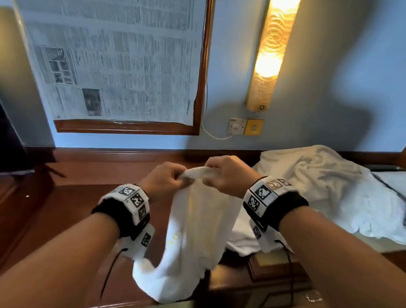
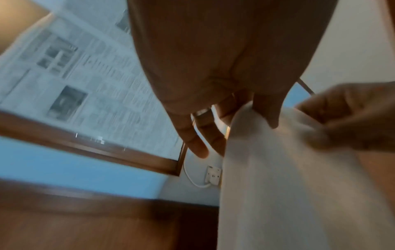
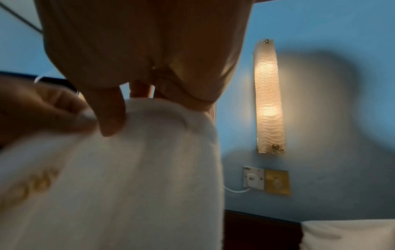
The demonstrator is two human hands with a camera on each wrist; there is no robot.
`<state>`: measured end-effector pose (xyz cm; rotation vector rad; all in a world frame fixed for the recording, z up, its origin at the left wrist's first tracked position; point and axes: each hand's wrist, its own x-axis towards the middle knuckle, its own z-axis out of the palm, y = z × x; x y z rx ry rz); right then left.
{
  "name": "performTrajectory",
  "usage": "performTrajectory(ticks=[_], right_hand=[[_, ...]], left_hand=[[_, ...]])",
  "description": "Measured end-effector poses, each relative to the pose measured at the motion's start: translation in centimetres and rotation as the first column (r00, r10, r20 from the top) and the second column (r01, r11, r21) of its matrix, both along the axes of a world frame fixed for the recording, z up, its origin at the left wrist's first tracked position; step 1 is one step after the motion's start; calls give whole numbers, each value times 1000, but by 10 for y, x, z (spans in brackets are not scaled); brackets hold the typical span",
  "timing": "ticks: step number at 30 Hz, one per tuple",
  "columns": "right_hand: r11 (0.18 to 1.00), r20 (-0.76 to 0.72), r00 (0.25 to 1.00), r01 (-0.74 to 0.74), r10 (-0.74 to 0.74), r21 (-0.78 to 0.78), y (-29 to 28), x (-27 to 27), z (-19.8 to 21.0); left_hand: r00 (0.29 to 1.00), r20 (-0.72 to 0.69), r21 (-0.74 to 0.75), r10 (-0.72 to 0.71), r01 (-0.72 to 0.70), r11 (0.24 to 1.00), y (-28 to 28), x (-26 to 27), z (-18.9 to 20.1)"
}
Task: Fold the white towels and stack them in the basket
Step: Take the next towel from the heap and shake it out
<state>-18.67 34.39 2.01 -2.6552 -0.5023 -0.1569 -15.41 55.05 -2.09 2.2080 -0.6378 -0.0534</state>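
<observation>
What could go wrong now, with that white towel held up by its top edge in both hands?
Both the left hand and right hand pinch the white towel close together at one bunched spot, so it may hang twisted and fold unevenly. Its lower end droops over the wooden desk's front edge and could drag. Swinging it might also disturb the loose towel pile at the right.

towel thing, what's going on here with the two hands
A person holds one white towel up over the wooden desk, the left hand and the right hand close together, each pinching its top edge. The rest hangs down, not yet folded. More white towels lie in a crumpled heap to the right. No basket clearly shows.
</observation>
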Motion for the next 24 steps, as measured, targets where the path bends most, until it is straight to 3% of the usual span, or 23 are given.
performTrajectory(ticks=[4,8,12,14,16,17,19,21,24], right_hand=[[993,-86,992,90,-96,-76,-32,3,-18],[966,-121,960,257,-254,10,-80,13,-36],[887,-81,952,304,-294,348,-99,23,-37],[757,-58,948,285,-312,588,-90,30,-34],[622,-64,948,255,-313,741,-75,35,-25],[621,-34,957,214,-288,754,-68,37,-20],[721,79,980,79,-183,689,-52,43,-8],[808,198,980,-95,-28,581,-36,41,5],[842,257,956,-253,141,477,-25,35,16]], left_hand=[[999,41,54,-3,1,999,1,-3,32],[979,112,-5,172,-172,985,20,1,53],[954,77,-34,291,-289,957,39,5,47],[928,131,-9,350,-351,936,42,5,41],[928,122,120,352,-366,923,39,4,34],[940,98,202,327,-341,918,33,2,30],[968,66,320,242,-250,914,13,-5,22],[984,56,216,167,-175,961,-14,-10,16],[983,88,-17,159,-159,987,-47,-20,27]])
